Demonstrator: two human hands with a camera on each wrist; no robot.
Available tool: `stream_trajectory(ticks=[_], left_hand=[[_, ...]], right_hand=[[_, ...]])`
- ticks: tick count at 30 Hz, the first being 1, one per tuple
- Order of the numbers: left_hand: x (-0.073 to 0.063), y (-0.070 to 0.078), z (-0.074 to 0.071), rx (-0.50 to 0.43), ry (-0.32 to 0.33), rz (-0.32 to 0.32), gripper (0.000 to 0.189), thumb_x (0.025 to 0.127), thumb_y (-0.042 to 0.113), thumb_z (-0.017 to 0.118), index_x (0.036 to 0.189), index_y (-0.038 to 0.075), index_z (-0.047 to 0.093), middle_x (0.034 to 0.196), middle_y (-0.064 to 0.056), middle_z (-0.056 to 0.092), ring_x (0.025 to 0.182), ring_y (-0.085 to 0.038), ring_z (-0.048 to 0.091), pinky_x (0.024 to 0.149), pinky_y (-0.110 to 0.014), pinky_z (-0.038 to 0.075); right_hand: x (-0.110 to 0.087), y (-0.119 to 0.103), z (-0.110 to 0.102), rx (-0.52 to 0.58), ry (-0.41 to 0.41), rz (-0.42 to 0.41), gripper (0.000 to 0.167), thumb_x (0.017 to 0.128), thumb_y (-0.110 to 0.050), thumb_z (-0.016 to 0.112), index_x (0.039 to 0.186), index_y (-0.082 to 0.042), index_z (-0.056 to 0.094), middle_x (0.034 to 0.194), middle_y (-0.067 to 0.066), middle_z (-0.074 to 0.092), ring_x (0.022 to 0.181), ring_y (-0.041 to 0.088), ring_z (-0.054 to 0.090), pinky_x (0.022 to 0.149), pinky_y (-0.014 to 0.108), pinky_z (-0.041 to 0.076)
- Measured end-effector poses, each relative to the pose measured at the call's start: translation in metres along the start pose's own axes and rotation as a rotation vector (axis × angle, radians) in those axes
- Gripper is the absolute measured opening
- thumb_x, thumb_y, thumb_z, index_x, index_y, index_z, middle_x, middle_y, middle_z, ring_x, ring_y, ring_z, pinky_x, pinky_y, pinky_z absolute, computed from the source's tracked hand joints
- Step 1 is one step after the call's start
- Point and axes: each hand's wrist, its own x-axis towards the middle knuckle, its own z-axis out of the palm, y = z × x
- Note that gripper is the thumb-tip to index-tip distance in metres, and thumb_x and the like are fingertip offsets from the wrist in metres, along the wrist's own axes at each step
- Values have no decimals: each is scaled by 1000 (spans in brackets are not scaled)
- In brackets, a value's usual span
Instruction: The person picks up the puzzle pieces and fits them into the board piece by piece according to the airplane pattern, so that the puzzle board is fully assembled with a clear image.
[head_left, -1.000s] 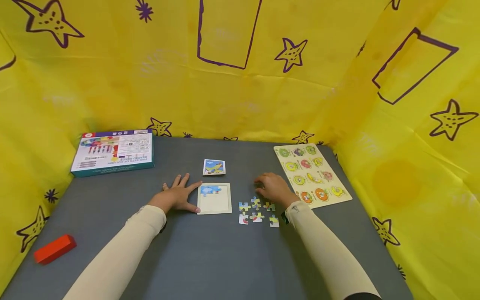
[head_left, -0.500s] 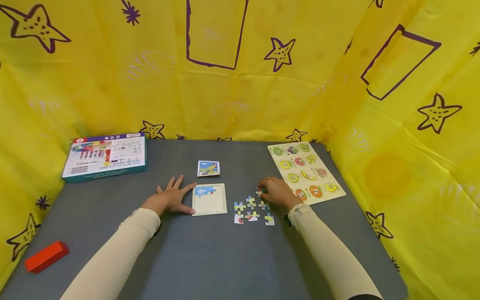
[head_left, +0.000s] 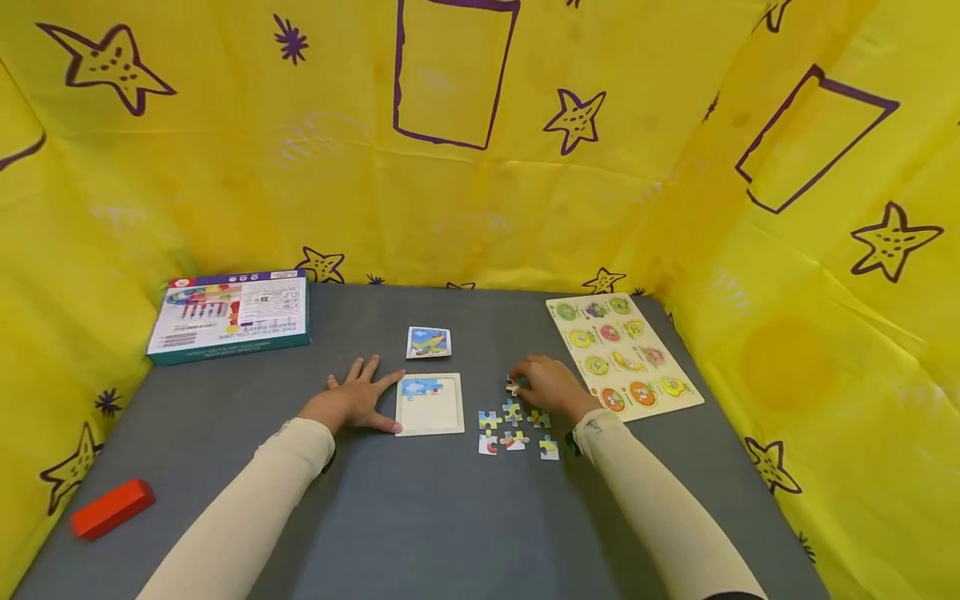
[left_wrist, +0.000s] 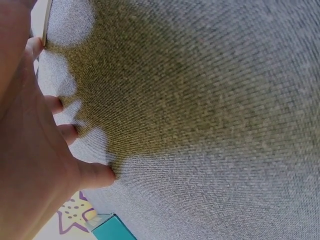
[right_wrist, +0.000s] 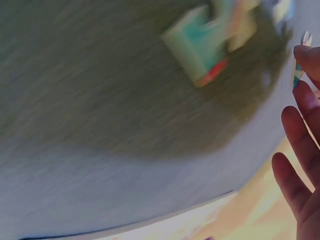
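Note:
My left hand (head_left: 351, 402) lies with spread fingers at the left edge of a small square puzzle tray (head_left: 430, 432); thumb and index finger touch its frame. Joined blue sky pieces (head_left: 422, 387) fill the tray's top left part. Between thumb and fingertips, my right hand (head_left: 553, 385) pinches a jigsaw piece (head_left: 512, 386), also seen edge-on in the right wrist view (right_wrist: 298, 70). Several loose jigsaw pieces (head_left: 514, 440) lie on the table just below that hand. Behind the tray stands a small picture card (head_left: 429, 342) with a plane on it.
A wooden fruit puzzle board (head_left: 624, 361) lies right of my right hand. At the back left is a flat box (head_left: 229, 317), and a red block (head_left: 113, 509) sits at the front left. Yellow cloth walls (head_left: 450, 208) surround the grey table (head_left: 420, 517).
My right hand has taken hold of a jigsaw piece and lifted it a little toward the tray. The left hand has kept its place at the tray. The head view has shifted slightly.

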Motion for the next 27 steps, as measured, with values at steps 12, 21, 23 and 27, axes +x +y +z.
stream_trajectory(ticks=[12,21,23,27], left_hand=[[8,15,10,7,-8,-18,102,75,65,72,156,28,22,161,-23,3,146,-49,0,103,-78,10],[3,14,7,9,-10,-48,100,75,64,72,156,30,23,162,-21,2,146,-48,-1,104,-77,10],[0,12,5,13,-9,-56,100,75,64,72,156,30,23,162,-21,2,146,-48,-1,104,-77,10],[-4,7,0,17,-3,-71,99,76,63,72,155,30,23,162,-21,3,146,-48,0,104,-77,10]], right_hand=[[37,-58,3,5,-16,-129,20,88,-23,73,107,-17,74,106,-1,68,101,20,63,88,41,51],[53,-76,12,-8,-57,-160,17,87,-27,74,102,-21,75,106,-3,68,99,20,62,86,43,51],[56,-78,13,5,-55,-170,16,87,-28,74,102,-21,75,106,-2,68,99,21,62,85,43,51],[61,-81,14,22,-46,-185,15,87,-26,74,101,-20,75,107,-2,68,101,23,62,87,45,51]])
